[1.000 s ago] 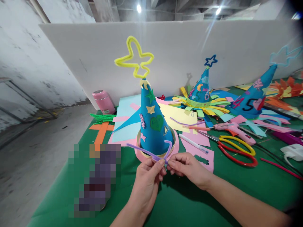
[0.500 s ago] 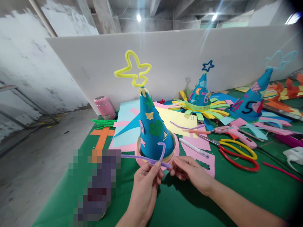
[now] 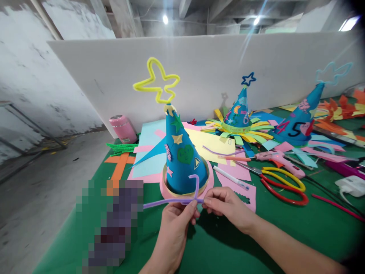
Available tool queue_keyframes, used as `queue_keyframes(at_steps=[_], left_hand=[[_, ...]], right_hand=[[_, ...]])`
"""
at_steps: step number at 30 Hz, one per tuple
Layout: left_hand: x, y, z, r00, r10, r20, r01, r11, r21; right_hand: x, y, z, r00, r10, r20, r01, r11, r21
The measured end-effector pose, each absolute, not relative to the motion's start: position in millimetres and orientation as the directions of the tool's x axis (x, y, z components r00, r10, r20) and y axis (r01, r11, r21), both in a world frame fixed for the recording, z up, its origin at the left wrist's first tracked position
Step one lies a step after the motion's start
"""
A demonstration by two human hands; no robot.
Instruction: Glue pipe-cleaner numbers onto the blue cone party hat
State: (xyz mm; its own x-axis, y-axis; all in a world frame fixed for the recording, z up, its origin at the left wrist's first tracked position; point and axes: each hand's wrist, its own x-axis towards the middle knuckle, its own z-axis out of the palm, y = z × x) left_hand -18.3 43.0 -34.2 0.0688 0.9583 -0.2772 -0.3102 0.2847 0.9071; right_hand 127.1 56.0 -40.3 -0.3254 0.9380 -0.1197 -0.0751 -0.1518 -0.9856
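Note:
A purple pipe cleaner (image 3: 168, 201) is pinched between the fingertips of my left hand (image 3: 178, 224), where it bends and crosses itself. One long end runs out to the left and a hooked piece sticks upward. The short right end sits between the thumb and fingers of my right hand (image 3: 225, 207). Just beyond my hands stands a blue paper cone hat (image 3: 184, 179) on a pink brim, decorated with stars and a green heart. A yellow pipe-cleaner shape (image 3: 154, 80) rises from its tip.
Red and yellow scissors (image 3: 285, 186), a pink glue gun (image 3: 282, 161) and a white pen (image 3: 229, 177) lie to the right. Two more cone hats (image 3: 239, 110) stand behind. A pink bottle (image 3: 122, 128) and green pipe cleaners (image 3: 121, 149) are at the back left.
My right hand has moved in and taken hold of the pipe cleaner's short right end. The hooked piece now points more upright.

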Motion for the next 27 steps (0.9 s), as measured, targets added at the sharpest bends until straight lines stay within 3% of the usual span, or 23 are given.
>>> queue_keyframes(at_steps=[7,12,27], left_hand=[[-20.5,41.8,-35.4,0.150,0.968,-0.200,-0.154,0.223,0.963],[-20.6,41.0,-38.1,0.086,0.982,-0.169,-0.134,0.179,0.975],[-17.5,36.9,-36.1,0.028,0.988,-0.153,0.040,0.152,0.988]], right_hand=[[130.8,55.7,-37.0,-0.356,0.932,-0.064,-0.043,-0.085,-0.995],[129.7,55.7,-39.6,-0.317,0.936,-0.151,-0.109,-0.195,-0.975],[124.5,55.7,-41.8,-0.299,0.939,-0.171,-0.124,-0.216,-0.968]])
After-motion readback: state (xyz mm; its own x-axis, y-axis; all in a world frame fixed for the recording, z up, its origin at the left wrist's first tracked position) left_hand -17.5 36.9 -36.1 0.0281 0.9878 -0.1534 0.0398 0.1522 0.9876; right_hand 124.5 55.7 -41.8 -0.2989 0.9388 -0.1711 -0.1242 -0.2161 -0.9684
